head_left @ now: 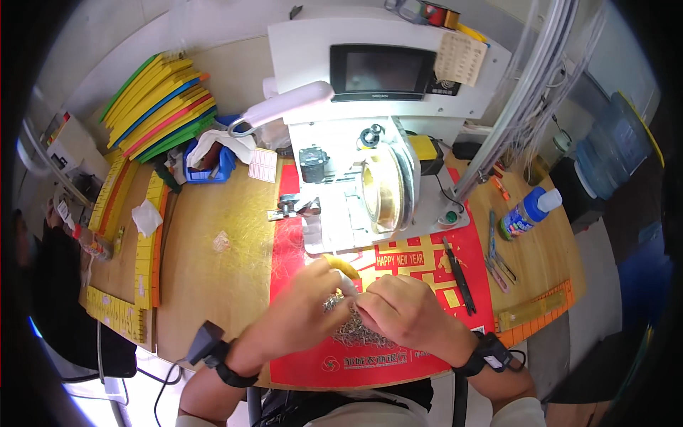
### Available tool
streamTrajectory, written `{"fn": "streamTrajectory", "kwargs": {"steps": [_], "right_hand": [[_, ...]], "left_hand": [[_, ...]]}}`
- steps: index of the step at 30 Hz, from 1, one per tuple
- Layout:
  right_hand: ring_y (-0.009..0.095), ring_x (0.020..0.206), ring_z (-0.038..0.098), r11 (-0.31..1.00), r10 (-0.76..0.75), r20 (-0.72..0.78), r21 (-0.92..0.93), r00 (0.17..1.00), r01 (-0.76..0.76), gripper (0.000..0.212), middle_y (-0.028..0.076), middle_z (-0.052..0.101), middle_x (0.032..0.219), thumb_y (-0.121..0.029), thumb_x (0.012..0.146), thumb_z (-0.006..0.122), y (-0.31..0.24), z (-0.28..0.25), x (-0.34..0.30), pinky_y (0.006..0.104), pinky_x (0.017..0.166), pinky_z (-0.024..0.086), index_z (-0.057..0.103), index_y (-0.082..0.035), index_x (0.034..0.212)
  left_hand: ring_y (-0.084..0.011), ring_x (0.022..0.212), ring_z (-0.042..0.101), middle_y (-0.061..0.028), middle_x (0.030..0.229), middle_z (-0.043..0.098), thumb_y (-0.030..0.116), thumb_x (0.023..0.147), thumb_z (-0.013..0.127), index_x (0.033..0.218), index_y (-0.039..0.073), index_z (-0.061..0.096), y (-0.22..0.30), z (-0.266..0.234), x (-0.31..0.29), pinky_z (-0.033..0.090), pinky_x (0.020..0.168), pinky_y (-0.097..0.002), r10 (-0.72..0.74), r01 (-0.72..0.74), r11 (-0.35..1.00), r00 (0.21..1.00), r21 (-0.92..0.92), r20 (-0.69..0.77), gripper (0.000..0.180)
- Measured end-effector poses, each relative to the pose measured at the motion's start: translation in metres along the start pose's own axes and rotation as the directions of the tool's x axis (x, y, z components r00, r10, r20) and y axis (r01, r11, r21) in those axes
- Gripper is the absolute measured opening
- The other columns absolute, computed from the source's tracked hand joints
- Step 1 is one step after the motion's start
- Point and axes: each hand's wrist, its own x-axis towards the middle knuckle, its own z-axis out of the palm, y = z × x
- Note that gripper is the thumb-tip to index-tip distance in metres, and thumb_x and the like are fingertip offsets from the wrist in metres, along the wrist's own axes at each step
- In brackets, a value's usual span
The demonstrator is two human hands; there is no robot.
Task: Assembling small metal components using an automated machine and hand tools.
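Note:
My left hand (302,306) and my right hand (405,306) meet just in front of the machine, fingertips almost touching. Both are closed in a pinch, and whatever lies between the fingers is too small or too hidden to name. A yellow finger cover (343,267) is on one finger of my left hand, and something whitish shows beside it. Beneath the hands a pile of small silvery wire-like pieces (363,333) lies on a red printed sheet (320,363). Behind stands a brightly lit white machine (348,213) carrying a spool of gold wire (382,188).
Black tweezers (459,276) lie right of my hands, with pliers (492,249) and a blue spray can (523,215) farther right. Yellow rulers (148,242), a blue bin (226,165) and stacked coloured trays (160,107) stand left. A lamp (288,105) overhangs the back.

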Motion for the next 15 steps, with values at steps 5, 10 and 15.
{"fn": "streamTrajectory", "kwargs": {"steps": [5,10,15], "right_hand": [[0.012,0.077,0.059,0.643,0.605,-0.048,0.619,0.795,-0.451,0.018,0.005,0.058,0.086,-0.015,0.101,0.066,-0.03,0.035,0.044,0.0268,0.064,0.048,0.059,-0.001,0.108],[0.003,0.064,0.047,0.151,0.906,-0.021,0.949,0.422,-0.277,0.015,-0.002,0.054,0.08,-0.017,0.104,0.058,0.016,0.099,0.096,0.0223,0.056,0.039,0.054,-0.003,0.106],[0.004,0.066,0.047,0.52,0.818,-0.304,0.754,0.489,-0.402,0.017,-0.002,0.053,0.08,-0.019,0.105,0.058,0.015,0.103,0.08,0.0222,0.059,0.04,0.055,-0.003,0.108]], "left_hand": [[-0.0347,0.088,0.061,-0.017,0.101,0.062,0.004,0.088,0.067,0.097,0.0,0.064,-0.002,-0.069,0.03,0.049,0.077,-0.0407,0.009,0.102,0.936,0.949,0.336,-0.314,0.011],[-0.0348,0.086,0.061,-0.0186,0.096,0.061,0.005,0.089,0.064,0.098,-0.002,0.064,-0.028,-0.09,0.058,0.049,0.075,-0.0402,0.103,0.005,0.974,0.882,0.228,-0.461,0.011],[-0.0304,0.085,0.059,-0.016,0.096,0.061,0.008,0.09,0.065,0.098,-0.002,0.064,-0.043,-0.089,0.066,0.048,0.075,-0.0379,0.114,-0.026,0.98,0.885,0.197,-0.452,0.013]]}}
